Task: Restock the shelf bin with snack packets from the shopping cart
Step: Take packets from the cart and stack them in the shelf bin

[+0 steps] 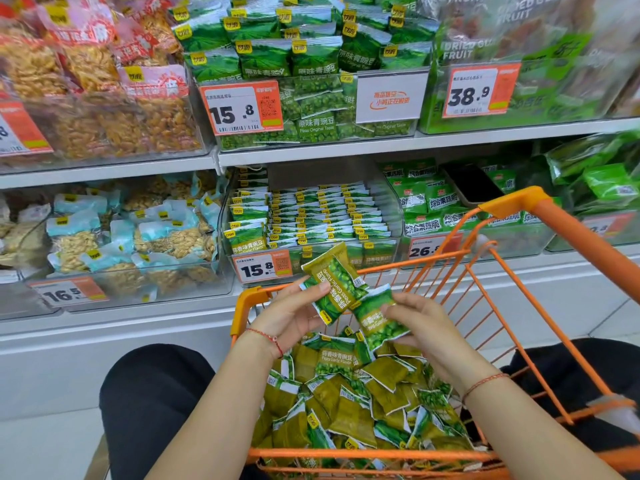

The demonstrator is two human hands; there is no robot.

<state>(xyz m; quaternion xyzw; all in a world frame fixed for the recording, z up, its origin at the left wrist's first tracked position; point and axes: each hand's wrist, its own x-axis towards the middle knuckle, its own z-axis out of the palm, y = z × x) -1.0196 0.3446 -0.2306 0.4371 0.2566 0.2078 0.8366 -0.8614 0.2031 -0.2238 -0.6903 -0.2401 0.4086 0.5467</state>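
An orange wire shopping cart point(512, 209) stands before me, its bottom covered with several small green garlic pea packets point(336, 362). Above the cart's front rim, my left hand point(294, 317) holds a small stack of green packets point(334, 282), thumb on top. My right hand point(422, 323) pinches one more green packet point(375, 320) just beside that stack. Straight ahead on the lower shelf is the clear shelf bin point(388, 199), holding neat rows of the same packets behind a 15.8 price tag point(261, 268).
Neighbouring clear bins hold peanuts point(121, 237) on the left and green mixed snack packs point(433, 202) on the right. The upper shelf carries original pea packets point(277, 57) and dried fruit bags point(512, 46). My dark-clothed knees point(156, 393) flank the cart.
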